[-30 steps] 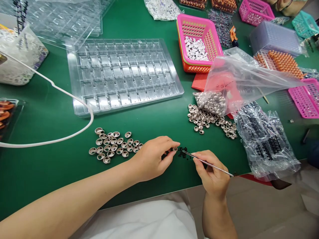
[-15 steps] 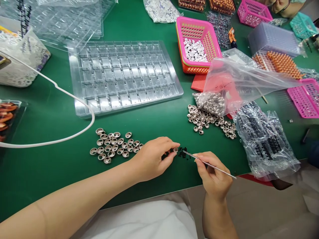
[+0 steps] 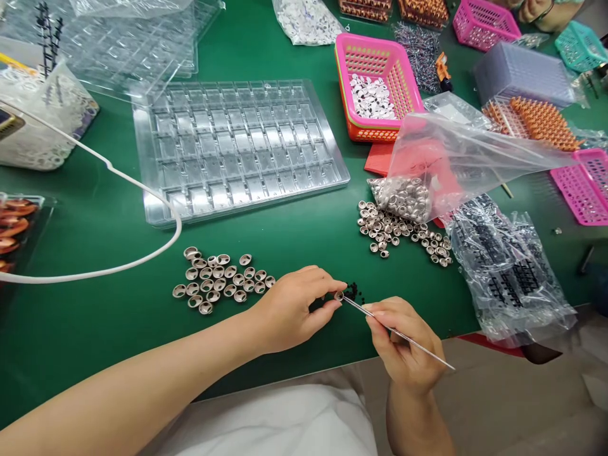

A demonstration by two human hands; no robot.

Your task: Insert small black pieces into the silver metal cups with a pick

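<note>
Between thumb and fingertips, my left hand (image 3: pixel 304 307) pinches a small silvery metal ring (image 3: pixel 339 296). My right hand (image 3: pixel 408 342) is closed around slim metal tweezers (image 3: pixel 399 334), whose tips meet the ring's opening. Whether the tips hold a piece is too small to tell. Just behind them on the green table lies a little heap of tiny black pieces (image 3: pixel 354 291), partly covered by my left fingers. Several similar metal rings (image 3: pixel 218 285) are spread out left of my left hand.
A clear compartment tray (image 3: pixel 242 149) lies beyond the rings. Spilled metal parts (image 3: pixel 380 221) lie by a plastic bag (image 3: pixel 465 152). Stacked baskets (image 3: pixel 349 54) hold white pieces. A white cord (image 3: pixel 142 183) curves in from the left. At the far right show another person's hands (image 3: pixel 541 12).
The tweezers have moved left from the black pieces to the metal ring, with my right hand shifting slightly down. My left hand still holds the ring, a little lower.
</note>
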